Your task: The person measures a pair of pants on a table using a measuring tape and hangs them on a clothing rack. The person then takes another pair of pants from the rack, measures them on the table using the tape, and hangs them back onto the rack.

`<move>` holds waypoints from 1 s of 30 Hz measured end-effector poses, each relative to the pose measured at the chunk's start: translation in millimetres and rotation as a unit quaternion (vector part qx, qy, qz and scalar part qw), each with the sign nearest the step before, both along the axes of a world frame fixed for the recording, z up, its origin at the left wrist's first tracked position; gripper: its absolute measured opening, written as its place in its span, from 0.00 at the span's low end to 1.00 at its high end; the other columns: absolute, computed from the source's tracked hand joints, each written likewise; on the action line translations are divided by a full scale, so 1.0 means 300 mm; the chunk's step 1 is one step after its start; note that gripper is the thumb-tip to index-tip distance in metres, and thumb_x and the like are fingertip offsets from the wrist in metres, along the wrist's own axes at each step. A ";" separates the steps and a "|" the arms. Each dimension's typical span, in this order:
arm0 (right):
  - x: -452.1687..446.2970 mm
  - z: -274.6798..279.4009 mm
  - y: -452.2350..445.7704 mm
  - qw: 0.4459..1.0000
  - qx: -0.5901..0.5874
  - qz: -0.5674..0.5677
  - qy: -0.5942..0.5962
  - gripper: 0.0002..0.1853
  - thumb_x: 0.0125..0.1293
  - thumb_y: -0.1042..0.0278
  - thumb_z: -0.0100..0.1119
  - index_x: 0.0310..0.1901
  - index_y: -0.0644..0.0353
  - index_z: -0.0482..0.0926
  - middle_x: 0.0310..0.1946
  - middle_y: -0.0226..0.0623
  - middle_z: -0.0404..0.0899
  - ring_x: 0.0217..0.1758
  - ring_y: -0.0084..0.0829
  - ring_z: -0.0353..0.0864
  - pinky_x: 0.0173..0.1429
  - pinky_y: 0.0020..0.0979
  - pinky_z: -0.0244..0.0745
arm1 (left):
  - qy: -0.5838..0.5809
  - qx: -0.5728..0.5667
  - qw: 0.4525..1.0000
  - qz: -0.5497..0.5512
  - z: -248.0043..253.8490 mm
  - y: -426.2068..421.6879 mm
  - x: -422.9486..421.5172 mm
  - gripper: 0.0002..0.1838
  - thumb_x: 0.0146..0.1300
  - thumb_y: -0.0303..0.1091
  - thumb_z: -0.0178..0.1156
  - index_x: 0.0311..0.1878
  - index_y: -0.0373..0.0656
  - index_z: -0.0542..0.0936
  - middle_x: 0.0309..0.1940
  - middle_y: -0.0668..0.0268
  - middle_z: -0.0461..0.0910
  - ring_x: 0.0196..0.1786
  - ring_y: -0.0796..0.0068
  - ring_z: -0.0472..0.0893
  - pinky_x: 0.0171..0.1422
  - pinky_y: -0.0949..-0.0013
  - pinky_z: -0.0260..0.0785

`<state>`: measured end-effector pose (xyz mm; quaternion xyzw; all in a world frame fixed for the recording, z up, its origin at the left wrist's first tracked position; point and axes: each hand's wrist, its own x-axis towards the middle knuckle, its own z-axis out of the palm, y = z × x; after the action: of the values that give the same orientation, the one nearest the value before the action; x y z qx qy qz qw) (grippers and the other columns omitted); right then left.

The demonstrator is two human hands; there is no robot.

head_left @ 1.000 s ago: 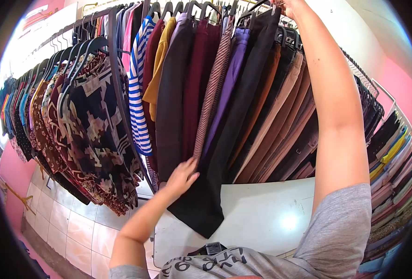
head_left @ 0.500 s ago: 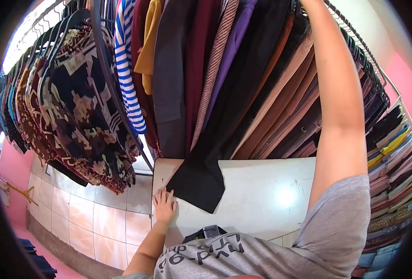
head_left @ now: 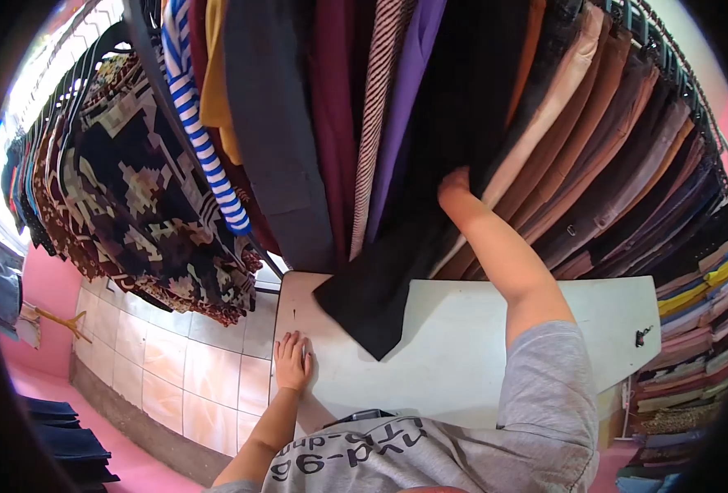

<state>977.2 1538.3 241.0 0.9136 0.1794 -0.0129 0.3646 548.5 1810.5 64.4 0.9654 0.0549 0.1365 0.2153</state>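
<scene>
A pair of long black trousers (head_left: 372,304) hangs among the clothes, its wide hem lying over the back of a white table (head_left: 454,345). My right hand (head_left: 456,182) is against the black cloth partway up the leg; its fingers are hidden in the dark fabric, so I cannot see their grip. On the table's left edge, my left hand (head_left: 293,361) lies flat with fingers stretched, a little apart from the hem and holding nothing.
Camouflage-patterned clothes (head_left: 142,181) hang at left beside a blue-and-white striped sleeve (head_left: 204,123). Brown trousers (head_left: 577,123) hang at right. Folded clothes (head_left: 692,329) are stacked far right. A small dark object (head_left: 643,336) sits near the table's right corner.
My right hand has come down from the top of the rack to the black trouser leg. The hem has shifted slightly up and right, away from my left hand, which stays on the table edge.
</scene>
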 end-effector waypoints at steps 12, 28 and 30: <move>0.200 -0.344 0.024 0.860 0.483 -0.117 0.117 0.33 0.63 0.61 0.52 0.70 0.52 0.56 0.63 0.48 0.68 0.62 0.46 0.71 0.67 0.41 0.64 | 0.018 -0.012 1.000 0.012 0.037 -0.006 0.006 0.17 0.53 0.32 0.54 0.49 0.48 0.76 0.60 0.61 0.72 0.66 0.56 0.66 0.71 0.48 0.51; -0.212 0.487 0.024 0.351 0.913 0.106 0.180 0.29 0.73 0.48 0.43 0.65 0.63 0.65 0.61 0.37 0.71 0.65 0.30 0.68 0.68 0.35 0.59 | -0.006 -0.021 1.000 0.013 0.015 -0.003 0.001 0.18 0.50 0.31 0.55 0.47 0.47 0.77 0.58 0.60 0.72 0.66 0.56 0.65 0.71 0.49 0.50; -0.339 0.731 0.020 0.363 0.909 0.160 0.129 0.28 0.73 0.51 0.41 0.67 0.63 0.62 0.64 0.42 0.67 0.68 0.33 0.65 0.70 0.36 0.57 | -0.014 -0.021 1.000 0.007 0.012 -0.001 0.000 0.17 0.51 0.31 0.55 0.47 0.47 0.77 0.58 0.61 0.72 0.66 0.57 0.65 0.71 0.49 0.50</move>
<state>875.6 1544.4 460.3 0.6331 0.2699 0.0989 -0.7188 548.6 1810.2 67.9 0.9583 0.0619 0.1503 0.2352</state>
